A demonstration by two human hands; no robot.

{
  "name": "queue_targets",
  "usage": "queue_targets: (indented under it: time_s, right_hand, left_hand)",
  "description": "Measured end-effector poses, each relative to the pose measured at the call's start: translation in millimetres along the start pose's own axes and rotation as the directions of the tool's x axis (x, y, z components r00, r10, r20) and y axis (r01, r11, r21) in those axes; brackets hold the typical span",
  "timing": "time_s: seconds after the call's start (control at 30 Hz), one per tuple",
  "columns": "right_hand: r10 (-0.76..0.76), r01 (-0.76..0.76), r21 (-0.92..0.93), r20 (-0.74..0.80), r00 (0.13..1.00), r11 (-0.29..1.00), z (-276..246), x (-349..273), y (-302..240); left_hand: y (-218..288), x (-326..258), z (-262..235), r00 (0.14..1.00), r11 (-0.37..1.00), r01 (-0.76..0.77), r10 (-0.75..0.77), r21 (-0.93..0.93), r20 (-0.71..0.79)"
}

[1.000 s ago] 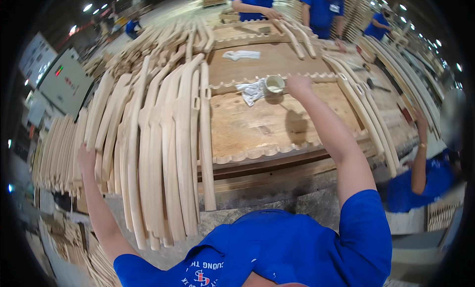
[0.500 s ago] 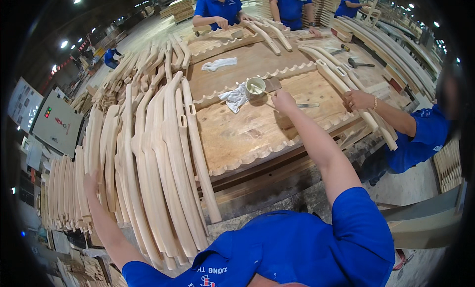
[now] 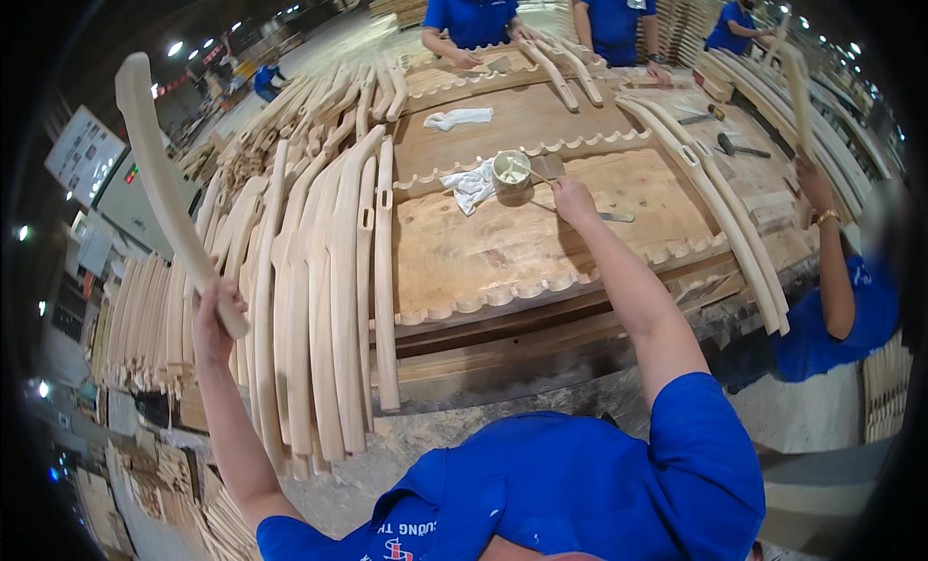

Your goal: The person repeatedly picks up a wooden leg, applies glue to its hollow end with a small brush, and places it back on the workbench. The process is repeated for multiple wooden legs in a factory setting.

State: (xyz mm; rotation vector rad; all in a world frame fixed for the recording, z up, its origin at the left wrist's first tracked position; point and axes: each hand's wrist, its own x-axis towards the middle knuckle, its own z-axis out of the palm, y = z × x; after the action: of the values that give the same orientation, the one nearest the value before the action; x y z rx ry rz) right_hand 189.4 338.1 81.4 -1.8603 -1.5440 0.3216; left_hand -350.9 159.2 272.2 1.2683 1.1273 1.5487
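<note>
My left hand (image 3: 217, 315) is closed around the lower end of a curved, pale wooden chair leg (image 3: 159, 165), raised upright above a row of similar pieces. My right hand (image 3: 577, 201) grips a thin stick (image 3: 541, 180) over the workbench. The stick's far end dips into a small round cup (image 3: 510, 179) of whitish paste. Against the cup lies a crumpled white rag (image 3: 471, 186), and a small brown block (image 3: 549, 166) sits on its other side. A flat metal blade (image 3: 616, 217) rests on the board just right of my right hand.
Scalloped wooden rails (image 3: 561, 290) cross the bench board (image 3: 483, 252). Many curved wooden pieces (image 3: 329, 300) lean along the left. At the right are more legs (image 3: 715, 203) and a black mallet (image 3: 742, 146). One co-worker (image 3: 841, 290) stands close at the right; others work across the bench.
My left hand has lifted a wooden leg from the left pile and swung it upright. My right hand stays by the cup with the stick. The co-worker at right has raised a wooden piece too.
</note>
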Motion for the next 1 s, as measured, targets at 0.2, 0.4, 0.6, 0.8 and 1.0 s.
queue_targets:
  time_s: [0.2, 0.4, 0.6, 0.8, 1.0]
  right_hand:
    - [-0.135, 0.134, 0.073, 0.008, 0.991, 0.988, -9.5, 1.1, 1.7]
    - [-0.271, 0.267, 0.116, 0.020, 0.962, 0.957, -18.3, 25.1, 25.6]
    - [-0.222, 0.214, 0.138, 0.049, 0.974, 0.967, -28.7, 23.0, 3.5]
    - [-0.230, 0.183, 0.200, 0.243, 0.943, 0.963, -30.2, 28.0, 16.6]
    - [-0.229, 0.155, 0.350, 0.183, 0.956, 0.924, -33.3, 31.8, 13.3]
  left_hand:
    - [-40.7, -73.5, 127.3, 0.988, 0.989, -0.079, 0.095, 0.128, -0.118]
    - [-113.6, -155.7, 263.7, 0.977, 0.963, 0.211, -0.215, -0.167, -0.004]
    - [-172.6, -209.4, 308.2, 0.890, 0.804, 0.452, -0.435, -0.385, 0.136]
    - [-217.2, -226.1, 311.2, 0.955, 0.867, 0.232, -0.117, 0.442, -0.271]
    - [-217.6, -228.7, 304.8, 0.965, 0.909, 0.258, -0.231, 0.327, -0.120]
